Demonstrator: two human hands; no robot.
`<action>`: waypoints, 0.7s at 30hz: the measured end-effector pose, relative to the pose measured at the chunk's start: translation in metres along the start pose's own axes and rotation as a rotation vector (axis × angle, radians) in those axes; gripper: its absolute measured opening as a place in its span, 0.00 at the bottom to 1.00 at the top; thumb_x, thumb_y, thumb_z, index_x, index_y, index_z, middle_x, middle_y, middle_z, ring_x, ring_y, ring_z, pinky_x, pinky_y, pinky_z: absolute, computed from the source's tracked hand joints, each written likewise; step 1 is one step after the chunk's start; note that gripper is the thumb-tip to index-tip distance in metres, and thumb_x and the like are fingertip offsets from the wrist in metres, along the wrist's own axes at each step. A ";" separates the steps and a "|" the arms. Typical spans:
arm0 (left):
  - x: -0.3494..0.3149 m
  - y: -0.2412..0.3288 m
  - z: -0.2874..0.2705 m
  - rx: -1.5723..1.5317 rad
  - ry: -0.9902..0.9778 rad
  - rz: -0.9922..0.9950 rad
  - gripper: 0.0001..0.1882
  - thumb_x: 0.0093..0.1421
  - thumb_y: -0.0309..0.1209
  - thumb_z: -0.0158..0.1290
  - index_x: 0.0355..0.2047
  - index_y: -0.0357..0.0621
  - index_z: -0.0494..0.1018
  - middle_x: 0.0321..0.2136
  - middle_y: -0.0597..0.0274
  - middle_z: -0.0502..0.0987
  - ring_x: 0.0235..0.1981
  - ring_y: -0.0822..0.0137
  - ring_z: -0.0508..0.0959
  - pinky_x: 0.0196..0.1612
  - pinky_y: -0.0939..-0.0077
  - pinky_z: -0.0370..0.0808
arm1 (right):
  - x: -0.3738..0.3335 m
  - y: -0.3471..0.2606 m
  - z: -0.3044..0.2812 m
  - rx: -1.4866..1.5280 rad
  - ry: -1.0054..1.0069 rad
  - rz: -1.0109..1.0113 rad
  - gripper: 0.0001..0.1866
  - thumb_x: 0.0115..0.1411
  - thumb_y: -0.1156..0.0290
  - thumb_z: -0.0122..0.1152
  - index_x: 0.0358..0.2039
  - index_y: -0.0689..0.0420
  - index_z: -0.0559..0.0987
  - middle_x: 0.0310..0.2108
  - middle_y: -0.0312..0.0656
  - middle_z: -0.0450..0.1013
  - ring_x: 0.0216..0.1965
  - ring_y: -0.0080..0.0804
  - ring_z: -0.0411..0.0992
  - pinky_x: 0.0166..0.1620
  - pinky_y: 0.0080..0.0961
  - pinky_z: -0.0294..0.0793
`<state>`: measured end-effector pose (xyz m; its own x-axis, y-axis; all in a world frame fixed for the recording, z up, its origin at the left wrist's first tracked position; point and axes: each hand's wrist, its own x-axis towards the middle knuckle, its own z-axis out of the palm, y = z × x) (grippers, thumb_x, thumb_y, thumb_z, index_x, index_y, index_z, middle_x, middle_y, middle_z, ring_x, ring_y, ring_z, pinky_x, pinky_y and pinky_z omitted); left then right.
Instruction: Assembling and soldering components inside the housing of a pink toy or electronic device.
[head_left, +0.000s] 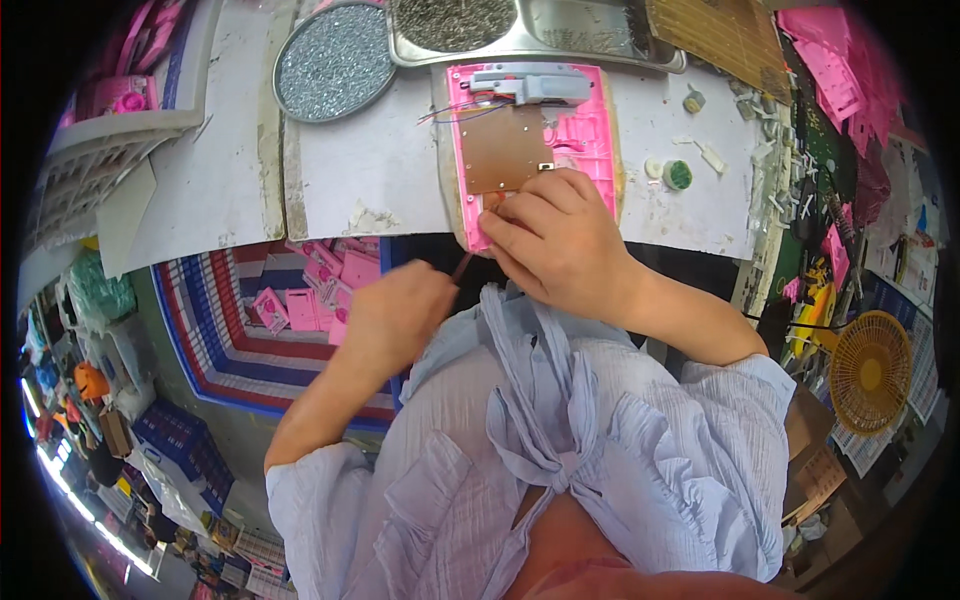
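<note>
A pink plastic housing lies open side up on the bench in front of me. Inside it sits a flat brown circuit board. Across the housing's far end rests a grey plastic module, with thin wires trailing to its left. My right hand is closed at the near end of the housing, fingertips pinched by the board's lower edge; what they grip is hidden. Just off the bench edge, my left hand is closed, slightly blurred, around a thin dark reddish piece whose kind I cannot make out.
A round metal tray of small silvery parts and a steel tray of screws stand at the back. Below the bench, left, is a striped basket with pink parts. Small bits and a green-topped piece lie right; a fan stands far right.
</note>
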<state>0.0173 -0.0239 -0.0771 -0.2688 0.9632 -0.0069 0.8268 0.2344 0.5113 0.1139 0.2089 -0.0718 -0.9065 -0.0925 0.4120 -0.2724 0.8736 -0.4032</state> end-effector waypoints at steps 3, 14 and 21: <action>-0.003 0.015 0.030 -0.172 -0.081 0.024 0.06 0.60 0.32 0.59 0.32 0.45 0.75 0.30 0.60 0.73 0.31 0.57 0.78 0.32 0.63 0.77 | -0.002 -0.007 -0.001 0.038 -0.023 0.036 0.16 0.49 0.64 0.73 0.37 0.54 0.80 0.38 0.36 0.75 0.43 0.38 0.71 0.50 0.39 0.68; 0.054 -0.010 -0.014 -0.263 0.252 0.118 0.13 0.54 0.26 0.67 0.39 0.39 0.78 0.32 0.53 0.77 0.33 0.51 0.79 0.36 0.61 0.78 | -0.004 -0.006 0.008 -0.033 -0.063 0.072 0.18 0.43 0.63 0.74 0.34 0.50 0.77 0.38 0.37 0.73 0.41 0.39 0.70 0.44 0.41 0.66; 0.060 -0.030 -0.005 -0.293 0.200 0.326 0.11 0.54 0.28 0.68 0.36 0.42 0.78 0.29 0.58 0.76 0.29 0.54 0.78 0.30 0.62 0.76 | 0.007 0.118 -0.112 0.252 0.019 0.413 0.08 0.55 0.71 0.72 0.36 0.57 0.85 0.33 0.38 0.81 0.32 0.30 0.76 0.41 0.30 0.74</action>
<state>-0.0260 0.0262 -0.0882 -0.1322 0.9292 0.3450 0.7178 -0.1503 0.6798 0.1118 0.3646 -0.0245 -0.9499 0.2485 0.1897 0.0372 0.6923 -0.7206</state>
